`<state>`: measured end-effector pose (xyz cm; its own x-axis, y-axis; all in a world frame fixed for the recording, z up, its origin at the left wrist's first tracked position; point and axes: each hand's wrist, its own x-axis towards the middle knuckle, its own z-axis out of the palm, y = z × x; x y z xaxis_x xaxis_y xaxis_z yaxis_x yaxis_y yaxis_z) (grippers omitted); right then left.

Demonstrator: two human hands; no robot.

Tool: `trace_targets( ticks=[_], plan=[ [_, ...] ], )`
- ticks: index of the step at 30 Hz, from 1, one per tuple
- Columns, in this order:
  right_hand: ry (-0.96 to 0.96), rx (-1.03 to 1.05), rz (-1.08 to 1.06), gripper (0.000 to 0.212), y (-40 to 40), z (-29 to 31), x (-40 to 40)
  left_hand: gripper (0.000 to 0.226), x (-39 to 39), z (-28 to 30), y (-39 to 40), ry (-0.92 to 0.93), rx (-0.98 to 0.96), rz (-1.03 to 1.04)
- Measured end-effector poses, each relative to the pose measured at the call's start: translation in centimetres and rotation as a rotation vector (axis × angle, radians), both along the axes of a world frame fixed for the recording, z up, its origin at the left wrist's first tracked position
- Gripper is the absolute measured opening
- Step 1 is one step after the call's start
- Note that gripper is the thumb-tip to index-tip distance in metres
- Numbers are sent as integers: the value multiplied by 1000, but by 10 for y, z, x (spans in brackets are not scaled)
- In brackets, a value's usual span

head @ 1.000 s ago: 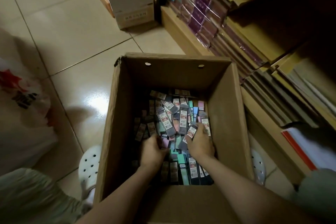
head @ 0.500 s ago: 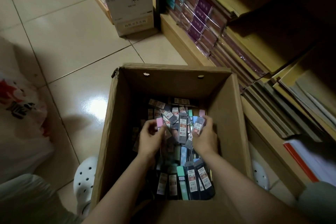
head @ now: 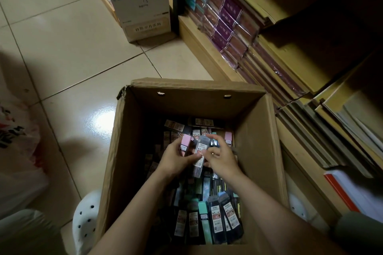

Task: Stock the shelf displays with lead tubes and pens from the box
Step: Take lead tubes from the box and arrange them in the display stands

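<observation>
1. Your left hand [head: 176, 158] has its grip clamped on a pink lead tube [head: 185, 144]; your right hand [head: 221, 157] pinches a grey lead tube [head: 200, 153], both inside the box [head: 259, 141].
2. You seem to be mid-gathering; next, lift the handful clear toward the shelf [head: 207, 51] at right.

lead tubes [head: 199, 223] partly under forearms, label print unreadable, shelf [head: 310, 89] cropped right

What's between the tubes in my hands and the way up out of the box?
Nothing visible. The left hand holds a pink lead tube, and a grey one sits between it and the right hand. The cardboard box is open-topped.
</observation>
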<state>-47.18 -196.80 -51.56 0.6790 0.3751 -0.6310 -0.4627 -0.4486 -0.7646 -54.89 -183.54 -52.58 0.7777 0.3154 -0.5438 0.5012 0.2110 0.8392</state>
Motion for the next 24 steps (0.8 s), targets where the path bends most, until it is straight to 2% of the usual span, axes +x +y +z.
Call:
trace_targets(
  ticks=[3,5,7,9,13,17,20,22,24],
  plan=[
    [-152,-137,8,36,5,3,9,20,5,3,8,55,-21,56],
    [-277,-340,170,55,6,3,16,14,7,5,13,92,-9,97],
    [-288,-480,378,75,6,2,20,11,10,7,15,118,6,128],
    [-258,-534,454,80,7,1,21,10,14,9,14,124,6,135],
    [-242,-543,431,64,11,2,22,5,18,14,13,114,10,52],
    [-284,-526,387,53,9,7,14,6,15,25,17,118,15,82],
    [-338,-492,332,30,4,26,14,3,19,45,22,91,39,102],
    [-410,-499,318,20,0,47,20,3,28,68,25,38,40,36],
    [-485,-502,310,22,-1,75,28,6,39,98,29,-17,47,-75]
  ],
)
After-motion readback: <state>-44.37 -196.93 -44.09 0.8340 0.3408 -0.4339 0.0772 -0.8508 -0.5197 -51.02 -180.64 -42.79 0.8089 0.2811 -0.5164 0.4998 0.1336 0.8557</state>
